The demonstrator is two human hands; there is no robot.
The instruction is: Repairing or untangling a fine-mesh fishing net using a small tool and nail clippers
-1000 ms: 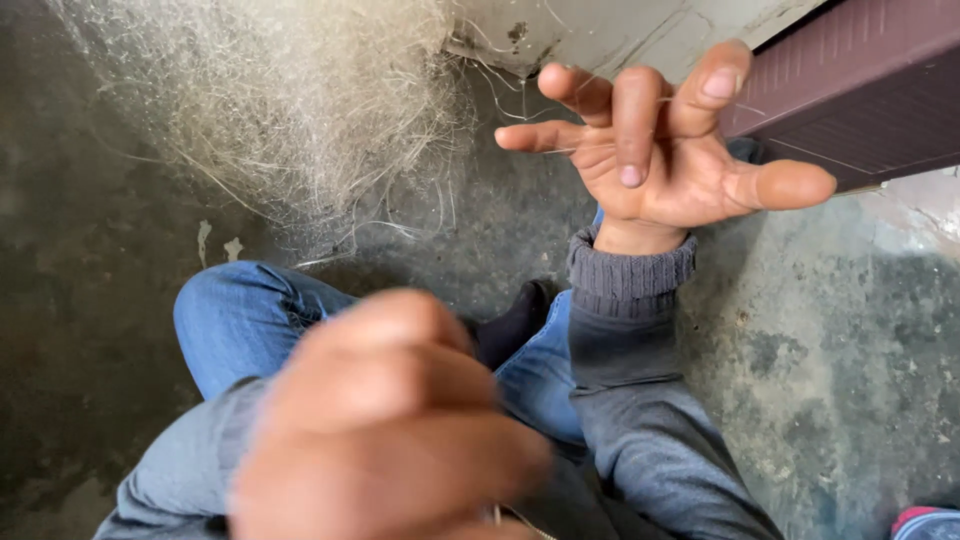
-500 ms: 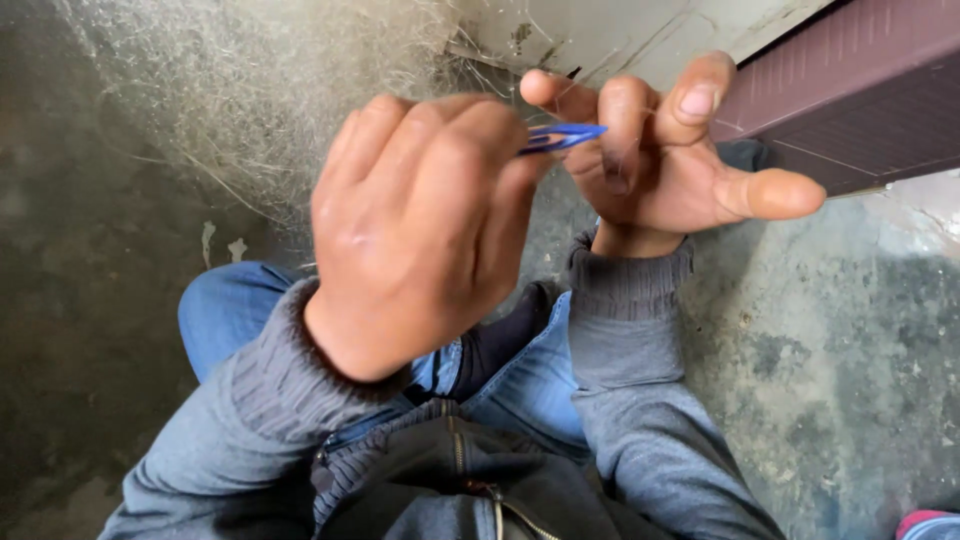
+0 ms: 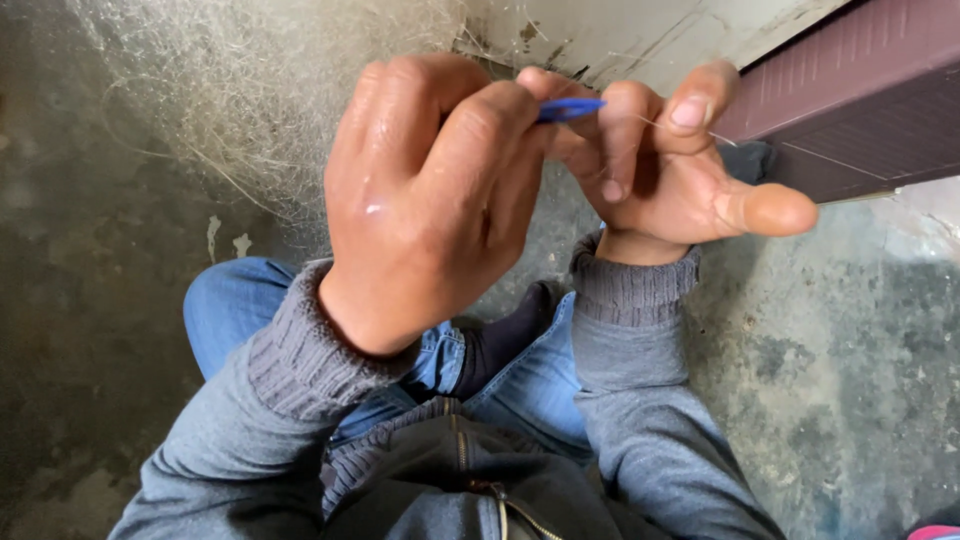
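Moved: left hand point(image 3: 430, 200) has risen from the lap to meet the right hand point(image 3: 680, 170).
Left fingers: closed on a small blue plastic tool point(image 3: 568, 108).
Right fingers: spread, looped with thin pale fibre strand point(image 3: 668, 125).
Tool: touching right fingers.

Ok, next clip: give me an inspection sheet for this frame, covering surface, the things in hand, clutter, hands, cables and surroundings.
Surface: rough grey concrete floor, stained and patchy.
Things in hand: small blue tool pinched by the left hand; thin pale thread running across the right hand's fingers.
Clutter: heap of fine pale fibres on the floor at upper left.
Hands: left hand closed around the tool; right hand open, palm up, fingers curled over the thread.
Cables: nothing seen.
Surroundings: maroon ribbed panel at upper right, chipped pale wall, the person's blue jeans and grey sleeves.
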